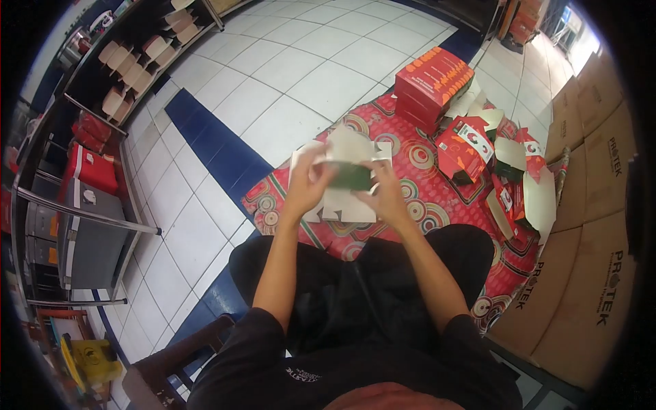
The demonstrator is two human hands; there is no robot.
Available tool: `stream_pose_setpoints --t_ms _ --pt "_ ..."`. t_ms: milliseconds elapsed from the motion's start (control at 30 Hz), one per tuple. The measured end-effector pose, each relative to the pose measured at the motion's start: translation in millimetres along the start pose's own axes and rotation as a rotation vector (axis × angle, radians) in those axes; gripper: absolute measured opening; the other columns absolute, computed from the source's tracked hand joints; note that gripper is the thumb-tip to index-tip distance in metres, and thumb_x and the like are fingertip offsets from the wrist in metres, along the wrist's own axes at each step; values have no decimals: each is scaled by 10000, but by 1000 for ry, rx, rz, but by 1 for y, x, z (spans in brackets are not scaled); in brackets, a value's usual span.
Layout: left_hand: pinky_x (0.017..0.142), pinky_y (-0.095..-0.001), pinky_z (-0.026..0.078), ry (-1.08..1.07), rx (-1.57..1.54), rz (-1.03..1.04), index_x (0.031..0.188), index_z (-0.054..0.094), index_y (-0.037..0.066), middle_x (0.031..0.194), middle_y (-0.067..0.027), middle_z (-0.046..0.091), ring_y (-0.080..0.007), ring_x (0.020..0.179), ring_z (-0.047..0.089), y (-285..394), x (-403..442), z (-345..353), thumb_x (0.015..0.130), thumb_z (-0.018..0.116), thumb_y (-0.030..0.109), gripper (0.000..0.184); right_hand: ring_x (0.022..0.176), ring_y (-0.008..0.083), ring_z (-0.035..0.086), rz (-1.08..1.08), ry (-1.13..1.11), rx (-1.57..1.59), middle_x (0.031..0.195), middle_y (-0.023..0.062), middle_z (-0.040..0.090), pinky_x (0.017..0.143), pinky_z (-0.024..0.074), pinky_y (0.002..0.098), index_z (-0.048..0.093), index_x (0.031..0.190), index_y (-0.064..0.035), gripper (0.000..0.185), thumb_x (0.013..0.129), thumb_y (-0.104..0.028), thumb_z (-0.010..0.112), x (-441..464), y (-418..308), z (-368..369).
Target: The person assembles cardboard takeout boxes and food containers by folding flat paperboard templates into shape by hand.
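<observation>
A partly folded carton [352, 176] with a dark green panel and pale flaps is between my two hands. My left hand [309, 179] grips its left side, the fingers bent and a little blurred. At the right edge of the green panel, my right hand [384, 191] has its fingers and thumb closed on the carton. Beneath and around it lie flat white card pieces [348, 210] on the red patterned cloth [427, 198].
Stacked red boxes [434, 85] stand at the cloth's far end. Opened red cartons [466, 149] lie to the right, beside large brown cardboard boxes [588, 273]. A metal rack [89, 212] stands at the left, with pale open boxes [126, 68] on a shelf beyond.
</observation>
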State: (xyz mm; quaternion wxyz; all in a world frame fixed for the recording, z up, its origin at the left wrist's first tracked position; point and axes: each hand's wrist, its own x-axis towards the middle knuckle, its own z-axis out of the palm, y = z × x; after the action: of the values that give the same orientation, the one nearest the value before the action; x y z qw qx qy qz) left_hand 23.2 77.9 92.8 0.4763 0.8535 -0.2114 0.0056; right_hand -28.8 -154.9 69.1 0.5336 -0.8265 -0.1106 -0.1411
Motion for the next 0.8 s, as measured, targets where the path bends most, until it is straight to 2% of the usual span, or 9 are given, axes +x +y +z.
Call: stream_pose_setpoints --t_ms 67,133,200,300,333,467,600,667,800 --pt "1071 -352 499 496 -353 120 1482 616 26 1326 -125 708 -201 1246 646 -11 14 5 1057 678 111 438 963 211 678 -6 166 14 1203 112 614 713 584 320 652 1401 -67 707 762 -107 952 12 -6 -21" --pt "1042 -358 522 551 -416 -15 1494 587 38 1332 -123 698 -197 1211 656 -27 12 3 1074 632 92 426 994 185 667 -7 390 -28 1195 79 629 747 580 291 640 1413 -70 717 772 -99 960 22 2 -50" --pt "1003 -362 543 281 -189 -200 1435 621 34 1294 -115 702 -199 1169 667 -67 7 19 1039 705 138 418 1116 151 649 18 482 499 1366 76 630 842 586 291 588 1461 -24 633 911 -89 895 28 -8 -90" --pt "1025 -454 548 -84 238 49 1458 624 145 1307 -142 683 -312 1175 659 -93 -14 68 821 922 270 715 1197 214 654 3 692 898 1366 70 684 930 611 388 592 1491 -77 476 1047 -154 748 16 22 -161" --pt "1050 -481 537 -238 336 25 1491 600 159 1369 -141 652 -333 1227 635 -77 -17 78 789 938 277 787 1196 268 659 -125 552 1149 1410 96 669 983 584 464 587 1467 -96 495 1031 -240 773 6 61 -191" --pt "1105 -543 513 -597 616 55 1555 545 206 1504 -127 559 -380 1335 572 -67 -30 119 671 988 259 990 1213 255 668 -227 602 1702 1427 136 662 971 562 408 554 1462 -20 621 1023 -405 765 -7 42 -235" --pt "1138 -513 518 -559 615 21 1498 603 208 1513 -88 558 -387 1385 554 -92 -26 130 593 1016 239 995 1187 299 656 -94 697 1753 1530 193 591 874 589 431 428 1511 -29 723 999 -409 769 -10 59 -225" --pt "1135 -499 523 -565 567 31 1480 622 202 1506 -87 569 -378 1392 553 -98 -24 126 611 1008 234 952 1162 273 655 1 811 1738 1478 190 609 867 581 422 516 1445 -39 642 1006 -453 737 -5 47 -207" --pt "1125 -467 530 -523 392 17 1423 678 162 1441 -110 624 -356 1366 580 -99 -23 111 642 994 224 844 1113 242 662 32 523 1615 1374 154 646 820 571 398 565 1410 -76 542 1066 -491 619 6 41 -178"
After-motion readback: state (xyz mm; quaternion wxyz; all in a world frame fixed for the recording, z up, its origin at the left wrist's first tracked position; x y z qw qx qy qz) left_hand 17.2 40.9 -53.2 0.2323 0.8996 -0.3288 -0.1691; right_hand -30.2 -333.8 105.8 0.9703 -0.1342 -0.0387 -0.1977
